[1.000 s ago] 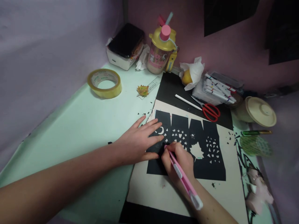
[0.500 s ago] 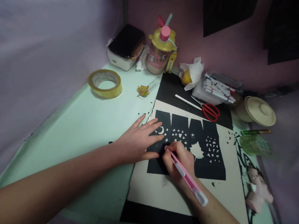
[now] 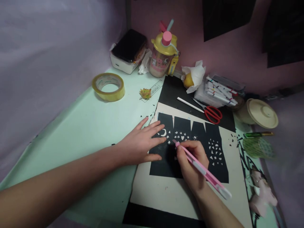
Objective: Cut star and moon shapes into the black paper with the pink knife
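A black paper sheet [image 3: 213, 167] with cut-out stars, a moon and small triangles lies on a cream board [image 3: 163, 193]. My left hand [image 3: 140, 142] lies flat on the sheet's left part, fingers spread and pressing it down. My right hand [image 3: 191, 158] is closed round a pink craft knife [image 3: 201, 169]. The knife's tip touches the sheet near the star cut-outs. My right hand covers the leaf-shaped cut-out.
A roll of yellow tape [image 3: 108, 86], a ruler with a small orange leaf [image 3: 145, 93], a yellow drinking bottle [image 3: 163, 55] and a black-topped box [image 3: 128, 50] stand at the back. Red scissors [image 3: 211, 113], a white stick [image 3: 190, 104], markers [image 3: 220, 91] and a lidded bowl [image 3: 257, 112] lie right.
My right hand has shifted right and up with the knife, the tip going from beside my left fingertips to the star cut-outs. My left hand has stayed put.
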`<state>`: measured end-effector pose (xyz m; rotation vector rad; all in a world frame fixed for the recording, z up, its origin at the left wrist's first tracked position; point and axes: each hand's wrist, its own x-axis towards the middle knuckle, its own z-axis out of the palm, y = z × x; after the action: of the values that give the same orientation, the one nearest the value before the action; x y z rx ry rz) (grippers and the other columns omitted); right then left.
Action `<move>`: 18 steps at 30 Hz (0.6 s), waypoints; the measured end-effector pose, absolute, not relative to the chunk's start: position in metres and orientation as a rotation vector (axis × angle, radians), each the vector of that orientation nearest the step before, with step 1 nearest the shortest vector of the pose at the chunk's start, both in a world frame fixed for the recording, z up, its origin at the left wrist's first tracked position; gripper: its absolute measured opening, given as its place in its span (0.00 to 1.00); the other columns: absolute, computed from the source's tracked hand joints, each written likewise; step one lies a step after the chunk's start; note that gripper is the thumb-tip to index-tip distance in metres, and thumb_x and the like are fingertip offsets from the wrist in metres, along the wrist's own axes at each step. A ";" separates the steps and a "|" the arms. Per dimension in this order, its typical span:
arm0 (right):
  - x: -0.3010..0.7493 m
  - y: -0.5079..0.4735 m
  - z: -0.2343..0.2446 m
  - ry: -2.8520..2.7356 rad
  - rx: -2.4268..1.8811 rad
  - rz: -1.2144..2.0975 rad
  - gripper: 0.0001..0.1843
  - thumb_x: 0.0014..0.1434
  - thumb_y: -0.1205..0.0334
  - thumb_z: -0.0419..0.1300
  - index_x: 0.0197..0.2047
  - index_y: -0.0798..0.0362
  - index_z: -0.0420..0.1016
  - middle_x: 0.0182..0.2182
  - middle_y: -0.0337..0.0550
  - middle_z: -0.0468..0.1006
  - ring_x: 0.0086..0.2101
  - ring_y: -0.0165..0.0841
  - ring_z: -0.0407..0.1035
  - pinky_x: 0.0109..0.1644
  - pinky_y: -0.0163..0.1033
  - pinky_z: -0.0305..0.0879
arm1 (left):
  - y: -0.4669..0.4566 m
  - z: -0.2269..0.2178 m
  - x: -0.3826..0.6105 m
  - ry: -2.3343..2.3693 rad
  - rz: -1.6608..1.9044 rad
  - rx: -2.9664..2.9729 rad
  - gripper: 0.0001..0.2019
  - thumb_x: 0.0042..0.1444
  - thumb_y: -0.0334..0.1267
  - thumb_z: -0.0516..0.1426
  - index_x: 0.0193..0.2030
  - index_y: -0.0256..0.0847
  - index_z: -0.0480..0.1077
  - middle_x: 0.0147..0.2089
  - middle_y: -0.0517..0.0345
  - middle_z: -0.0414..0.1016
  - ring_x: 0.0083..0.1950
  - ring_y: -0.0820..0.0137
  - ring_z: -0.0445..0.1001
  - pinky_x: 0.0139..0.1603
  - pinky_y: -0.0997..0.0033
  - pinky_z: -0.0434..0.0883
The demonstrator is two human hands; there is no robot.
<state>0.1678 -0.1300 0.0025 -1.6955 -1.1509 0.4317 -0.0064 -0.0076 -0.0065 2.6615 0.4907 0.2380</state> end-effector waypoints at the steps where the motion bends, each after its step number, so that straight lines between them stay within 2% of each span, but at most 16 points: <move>1: 0.171 -0.129 0.005 -1.117 -1.691 0.463 0.04 0.58 0.65 0.64 0.36 0.50 0.72 0.25 0.34 0.74 0.23 0.27 0.67 0.25 0.30 0.64 | -0.007 -0.006 -0.007 0.480 0.232 2.662 0.28 0.57 0.54 0.62 0.61 0.44 0.68 0.72 0.42 0.55 0.74 0.51 0.49 0.72 0.40 0.39; 4: 0.185 -0.125 0.009 -1.134 -1.658 0.606 0.03 0.58 0.64 0.64 0.37 0.50 0.76 0.27 0.35 0.75 0.24 0.26 0.68 0.26 0.30 0.64 | -0.003 -0.006 -0.008 0.446 0.209 2.669 0.28 0.58 0.54 0.62 0.62 0.45 0.68 0.72 0.42 0.55 0.74 0.52 0.48 0.72 0.40 0.36; 10: 0.203 -0.121 0.011 -1.261 -1.556 0.812 0.05 0.57 0.65 0.66 0.37 0.47 0.79 0.34 0.37 0.79 0.35 0.30 0.72 0.38 0.33 0.67 | 0.003 -0.004 -0.012 0.348 0.188 2.650 0.27 0.58 0.52 0.62 0.63 0.47 0.67 0.73 0.46 0.53 0.75 0.54 0.46 0.72 0.41 0.34; 13: 0.202 -0.121 0.013 -1.311 -1.519 0.835 0.03 0.58 0.66 0.63 0.34 0.49 0.79 0.32 0.38 0.78 0.33 0.31 0.72 0.37 0.35 0.67 | 0.003 -0.005 -0.012 0.343 0.180 2.638 0.28 0.58 0.52 0.62 0.63 0.47 0.67 0.73 0.45 0.53 0.75 0.54 0.45 0.72 0.40 0.34; 18: 0.195 -0.124 0.015 -1.302 -1.656 0.931 0.01 0.57 0.65 0.63 0.34 0.51 0.76 0.28 0.38 0.77 0.25 0.28 0.68 0.26 0.32 0.64 | 0.000 -0.009 -0.009 0.396 0.225 2.617 0.23 0.60 0.52 0.61 0.59 0.47 0.69 0.72 0.46 0.55 0.75 0.53 0.47 0.72 0.39 0.38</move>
<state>0.1954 -0.1239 0.0150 -1.6557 -1.3020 0.9312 -0.0092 0.0001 -0.0085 2.6171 0.3962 0.2252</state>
